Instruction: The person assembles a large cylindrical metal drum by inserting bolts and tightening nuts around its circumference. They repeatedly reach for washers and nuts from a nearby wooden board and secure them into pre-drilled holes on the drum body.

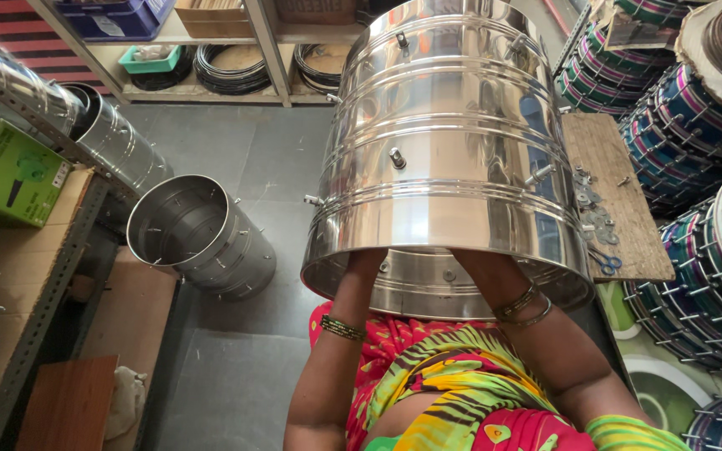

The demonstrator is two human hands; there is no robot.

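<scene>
Steel drum shell sits tilted on the person's lap, open end toward the camera, far end pointing at the shelves. Polished stainless, ribbed bands, threaded studs poking out around the wall. Judgement: thin sheet, so light for its bulk but awkward; stiff at the rolled rim, dentable mid-wall; slick surface, and the rim edge and studs could bite. Best hold looks like the rim or the ribs, not the smooth wall.

Both forearms go inside the open end. Left hand and right hand are hidden past the wrist by the rim, so can't tell the grip state on either one. Bangles on both wrists.

Around it: a second, smaller steel shell on the grey floor to the left, more shells behind it. Wooden board to the right carrying loose metal fittings and scissors. Finished colourful drums stacked at the right. Green carton on the left rack.
</scene>
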